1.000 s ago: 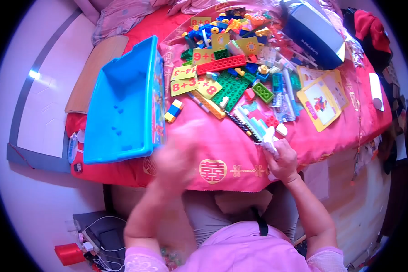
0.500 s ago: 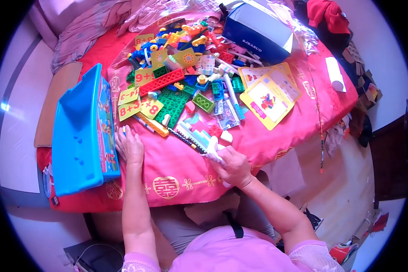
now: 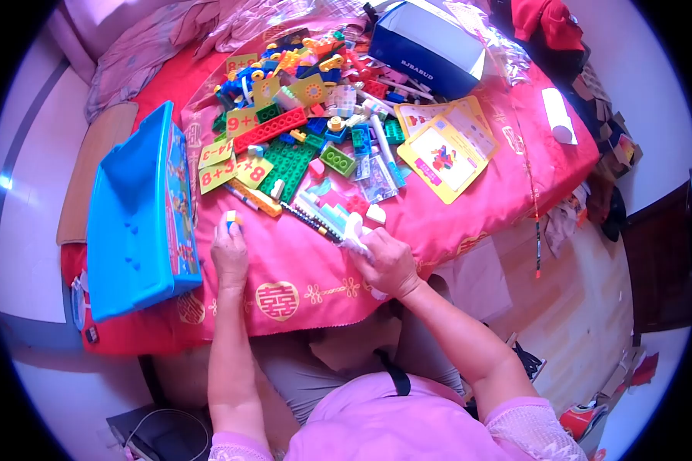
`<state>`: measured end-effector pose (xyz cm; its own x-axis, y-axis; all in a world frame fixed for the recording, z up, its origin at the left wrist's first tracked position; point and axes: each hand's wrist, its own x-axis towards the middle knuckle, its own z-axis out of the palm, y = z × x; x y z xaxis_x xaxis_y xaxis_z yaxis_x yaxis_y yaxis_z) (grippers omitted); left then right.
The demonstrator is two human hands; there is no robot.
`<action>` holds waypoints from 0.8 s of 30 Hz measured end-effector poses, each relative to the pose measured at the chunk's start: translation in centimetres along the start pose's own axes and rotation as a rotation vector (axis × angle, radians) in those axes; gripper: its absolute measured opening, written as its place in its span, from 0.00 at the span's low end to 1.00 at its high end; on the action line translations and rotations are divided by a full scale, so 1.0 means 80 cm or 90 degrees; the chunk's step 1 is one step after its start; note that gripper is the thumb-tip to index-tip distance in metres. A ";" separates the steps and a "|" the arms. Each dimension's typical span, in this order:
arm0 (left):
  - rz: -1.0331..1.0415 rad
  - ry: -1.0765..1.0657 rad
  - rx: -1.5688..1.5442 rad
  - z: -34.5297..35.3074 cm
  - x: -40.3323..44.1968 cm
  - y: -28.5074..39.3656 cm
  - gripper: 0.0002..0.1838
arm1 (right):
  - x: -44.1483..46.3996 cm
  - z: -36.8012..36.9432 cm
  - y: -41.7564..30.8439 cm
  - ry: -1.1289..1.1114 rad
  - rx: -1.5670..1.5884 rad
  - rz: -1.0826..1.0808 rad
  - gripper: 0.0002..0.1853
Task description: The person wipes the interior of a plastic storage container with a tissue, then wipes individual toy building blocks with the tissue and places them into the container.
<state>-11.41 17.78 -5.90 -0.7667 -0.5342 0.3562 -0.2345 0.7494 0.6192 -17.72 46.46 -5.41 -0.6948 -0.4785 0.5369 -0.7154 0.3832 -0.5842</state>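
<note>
Head camera view, and what I see from here is a bed under a red-pink bedcover [image 3: 315, 265], its front hem running close under both forearms. Blue plastic bin [image 3: 115, 269] takes up the left side, long axis pointing away from the person, its printed wall facing the left hand [image 3: 229, 253] and its near end close to the bed's front edge. Across at the far right sits a dark blue shoebox [image 3: 407, 58], well apart from either hand. Between bin and shoebox the toys are heaped, with a green baseplate [image 3: 284, 170] slanting at the near side and arithmetic cards [image 3: 217, 177] just beyond the left hand. The two hands are apart, a stretch of bedcover showing between them, gold heart emblem [image 3: 277, 300] included. Over on the right, the right hand [image 3: 390, 261] has its fingers closed on a crumpled white cloth [image 3: 354, 229], perhaps tissue, right by the near end of a black-and-white strip [image 3: 313, 223]. Smallest is the blue-and-yellow block [image 3: 234, 220], gripped at the left fingertips and pointing toward the heap; too little shows to read its long axis. It lies between the bin's wall and the cards, touching neither, with the left hand far nearer the bin than the right.
</note>
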 end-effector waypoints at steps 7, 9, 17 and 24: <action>-0.454 -0.213 -0.942 -0.015 -0.054 0.072 0.15 | -0.002 0.004 0.000 -0.016 -0.030 0.000 0.12; -0.449 -0.223 -0.955 -0.024 -0.058 0.088 0.15 | -0.003 0.007 0.004 -0.027 -0.020 -0.002 0.12; -0.352 -0.261 -0.940 -0.013 -0.019 0.104 0.14 | 0.077 -0.017 -0.055 -0.044 0.337 0.090 0.08; -0.243 -0.222 -0.830 0.018 0.050 0.107 0.15 | 0.192 0.052 -0.011 -0.111 0.469 0.090 0.10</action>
<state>-17.32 22.63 -0.14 -0.9345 -0.3524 -0.0505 0.1092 -0.4188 0.9015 -27.43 35.48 0.81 -0.7104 -0.6052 0.3594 -0.3446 -0.1462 -0.9273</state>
